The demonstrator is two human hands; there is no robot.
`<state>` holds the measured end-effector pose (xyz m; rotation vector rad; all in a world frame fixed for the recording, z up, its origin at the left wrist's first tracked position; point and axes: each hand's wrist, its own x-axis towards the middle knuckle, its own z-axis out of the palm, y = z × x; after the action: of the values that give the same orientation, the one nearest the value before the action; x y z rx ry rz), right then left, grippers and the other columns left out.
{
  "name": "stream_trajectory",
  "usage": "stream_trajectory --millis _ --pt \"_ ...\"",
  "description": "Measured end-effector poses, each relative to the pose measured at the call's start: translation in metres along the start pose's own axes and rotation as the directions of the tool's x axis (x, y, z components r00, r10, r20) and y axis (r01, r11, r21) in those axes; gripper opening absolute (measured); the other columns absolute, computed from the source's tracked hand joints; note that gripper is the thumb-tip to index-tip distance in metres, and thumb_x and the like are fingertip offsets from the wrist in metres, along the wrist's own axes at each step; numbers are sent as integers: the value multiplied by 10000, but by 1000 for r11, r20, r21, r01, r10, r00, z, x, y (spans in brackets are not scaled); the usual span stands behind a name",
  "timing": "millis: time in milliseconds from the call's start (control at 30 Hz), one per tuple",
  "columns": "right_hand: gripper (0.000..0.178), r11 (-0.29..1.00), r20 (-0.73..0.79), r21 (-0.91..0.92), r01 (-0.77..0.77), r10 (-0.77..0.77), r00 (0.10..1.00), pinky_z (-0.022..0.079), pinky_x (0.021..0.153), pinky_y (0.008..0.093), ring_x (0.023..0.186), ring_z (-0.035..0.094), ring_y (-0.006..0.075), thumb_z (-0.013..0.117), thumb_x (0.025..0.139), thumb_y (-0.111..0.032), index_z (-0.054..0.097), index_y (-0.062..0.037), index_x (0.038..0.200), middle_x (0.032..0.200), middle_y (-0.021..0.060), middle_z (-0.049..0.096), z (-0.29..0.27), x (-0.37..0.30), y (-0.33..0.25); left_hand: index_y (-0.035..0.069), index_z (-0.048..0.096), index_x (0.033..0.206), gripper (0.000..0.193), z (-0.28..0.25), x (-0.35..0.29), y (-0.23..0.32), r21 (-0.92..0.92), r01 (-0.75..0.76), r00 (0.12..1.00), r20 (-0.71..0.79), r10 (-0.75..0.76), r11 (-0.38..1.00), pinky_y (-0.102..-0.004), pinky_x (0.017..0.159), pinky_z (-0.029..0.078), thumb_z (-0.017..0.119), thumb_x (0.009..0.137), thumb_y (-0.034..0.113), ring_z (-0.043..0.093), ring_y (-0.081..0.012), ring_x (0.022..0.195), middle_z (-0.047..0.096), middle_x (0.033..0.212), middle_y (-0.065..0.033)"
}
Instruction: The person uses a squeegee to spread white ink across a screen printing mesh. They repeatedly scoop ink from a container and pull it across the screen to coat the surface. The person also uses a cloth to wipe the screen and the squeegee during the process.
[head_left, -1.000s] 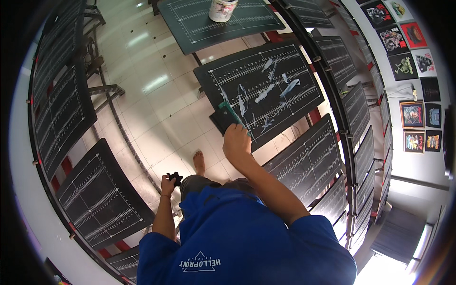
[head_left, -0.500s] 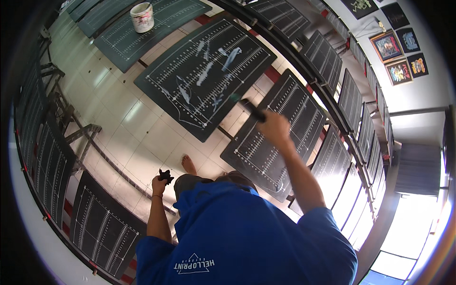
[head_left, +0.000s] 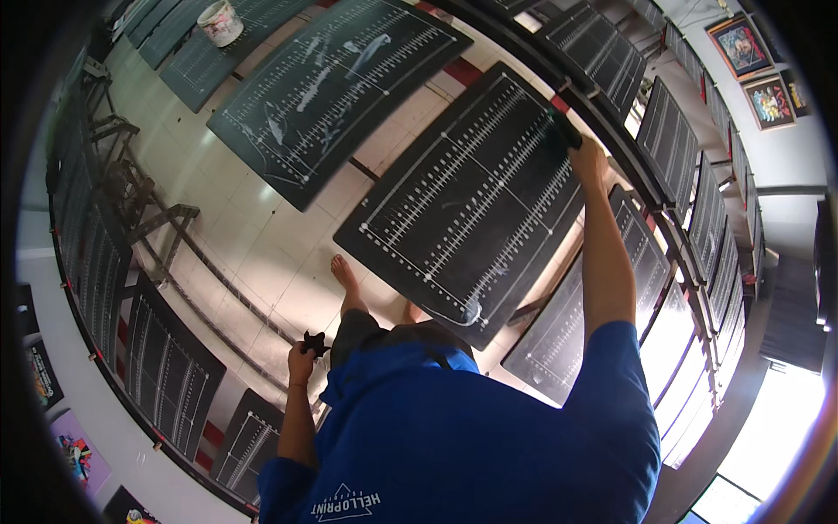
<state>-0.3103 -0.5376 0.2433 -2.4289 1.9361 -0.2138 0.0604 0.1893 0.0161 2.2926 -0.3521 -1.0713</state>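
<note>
My right hand (head_left: pixel 590 163) is closed around a short, dark-handled tool (head_left: pixel 567 129), whose far end blurs into the board under it. It reaches to the far right edge of a dark board (head_left: pixel 463 205) printed with white ruler-like marks. Whether the tool touches the surface I cannot tell. Low by my left side, my left hand (head_left: pixel 301 362) grips a small crumpled black cloth (head_left: pixel 315 343), held away from the boards. Farther left, a similar board (head_left: pixel 340 83) carries pale whitish smears.
A paint-stained white bucket (head_left: pixel 220 24) stands on a board at the far left. A dark rail (head_left: pixel 602 113) runs along the boards on the right, with more boards beyond. Metal frame legs (head_left: pixel 166 218) stand left of the tiled floor (head_left: pixel 231 262). Framed pictures (head_left: pixel 739 48) hang at the upper right.
My right hand has swung the tool right and away, over the nearer board's far edge. The smeared board and bucket have shifted up and left in view. My left hand keeps the cloth.
</note>
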Motion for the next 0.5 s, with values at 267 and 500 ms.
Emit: stream_trajectory --millis 267,500 --pt "234 1000 -50 -13 -3 3 999 583 737 458 862 721 349 565 853 -160 715 -156 1033 950 158 726 7 -35 -63 -58 656 1003 281 27 -85 5 66 74 997 16 -75 995 -368 775 520 628 773 100 681 -267 835 706 917 -180" --pt "390 823 98 307 478 -527 844 588 732 463 922 696 307 583 773 -85 673 -164 1144 1079 105 687 -8 -305 -161 -71 650 1063 335 91 -79 2 -109 -60 998 28 63 992 -369 807 527 638 793 127 692 -279 901 710 966 -200"
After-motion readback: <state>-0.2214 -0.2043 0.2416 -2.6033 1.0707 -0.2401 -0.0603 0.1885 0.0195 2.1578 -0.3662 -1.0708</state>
